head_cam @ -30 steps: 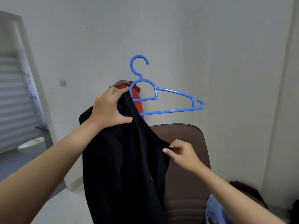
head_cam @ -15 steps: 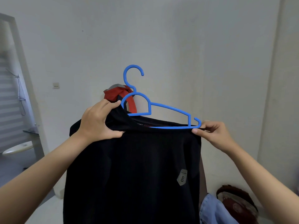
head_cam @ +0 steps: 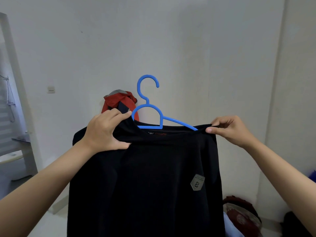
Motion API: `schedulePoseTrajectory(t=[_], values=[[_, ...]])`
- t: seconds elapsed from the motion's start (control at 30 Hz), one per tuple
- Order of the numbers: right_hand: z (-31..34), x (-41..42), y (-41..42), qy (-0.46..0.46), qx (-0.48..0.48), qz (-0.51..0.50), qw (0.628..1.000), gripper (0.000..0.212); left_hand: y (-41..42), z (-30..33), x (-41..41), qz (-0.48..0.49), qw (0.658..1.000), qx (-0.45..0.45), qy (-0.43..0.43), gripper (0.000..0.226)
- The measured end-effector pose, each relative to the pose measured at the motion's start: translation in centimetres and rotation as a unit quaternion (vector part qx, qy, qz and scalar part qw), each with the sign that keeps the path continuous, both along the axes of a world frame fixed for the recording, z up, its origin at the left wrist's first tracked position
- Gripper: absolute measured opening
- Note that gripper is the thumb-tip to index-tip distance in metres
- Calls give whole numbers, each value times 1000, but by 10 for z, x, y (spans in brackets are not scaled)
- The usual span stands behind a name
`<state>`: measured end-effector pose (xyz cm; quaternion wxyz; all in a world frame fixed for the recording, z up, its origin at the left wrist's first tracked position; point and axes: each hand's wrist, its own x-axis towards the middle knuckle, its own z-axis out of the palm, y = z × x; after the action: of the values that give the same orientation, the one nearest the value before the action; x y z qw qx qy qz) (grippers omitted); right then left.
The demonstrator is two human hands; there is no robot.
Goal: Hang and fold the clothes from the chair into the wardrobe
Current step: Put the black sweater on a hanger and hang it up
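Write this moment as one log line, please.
step: hanging | black shirt on blue plastic hanger | left hand grips collar | right hand pinches shoulder

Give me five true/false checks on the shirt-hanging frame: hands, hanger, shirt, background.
1. The blue hanger has its hook above the black shirt's collar. True.
2. The left hand hangs open, touching nothing. False: it grips the shirt at the collar and shoulder.
3. The right hand pinches the shirt's shoulder edge. True.
4. The shirt's grey patch sits up at the collar. False: it is lower, on the chest.
5. A red garment shows behind the left hand. True.
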<state>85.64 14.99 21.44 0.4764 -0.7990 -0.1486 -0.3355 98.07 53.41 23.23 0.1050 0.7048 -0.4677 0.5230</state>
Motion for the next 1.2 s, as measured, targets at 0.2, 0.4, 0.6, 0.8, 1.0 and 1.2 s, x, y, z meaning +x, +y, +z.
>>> schedulePoseTrajectory(t=[0.2, 0.4, 0.6, 0.8, 1.0, 1.2], values=[[9, -5, 22, -58, 69, -24, 996, 32, -22, 2, -13, 5, 999, -24, 23, 85], [13, -5, 45, -67, 62, -67, 994, 15, -37, -9, -21, 13, 999, -13, 49, 84], [19, 5, 82, -68, 10, -62, 996, 14, -54, -19, -26, 7, 997, -10, 82, 84], [20, 12, 81, -43, -74, -79, 993, 22, -52, -25, -22, 17, 994, -2, 104, 87], [29, 9, 54, -3, -134, -130, 982, 10, -30, -19, -6, 66, 986, -32, 149, 88], [37, 11, 43, 43, -173, -151, 972, 17, -54, -17, -4, 72, 984, -34, 159, 71]])
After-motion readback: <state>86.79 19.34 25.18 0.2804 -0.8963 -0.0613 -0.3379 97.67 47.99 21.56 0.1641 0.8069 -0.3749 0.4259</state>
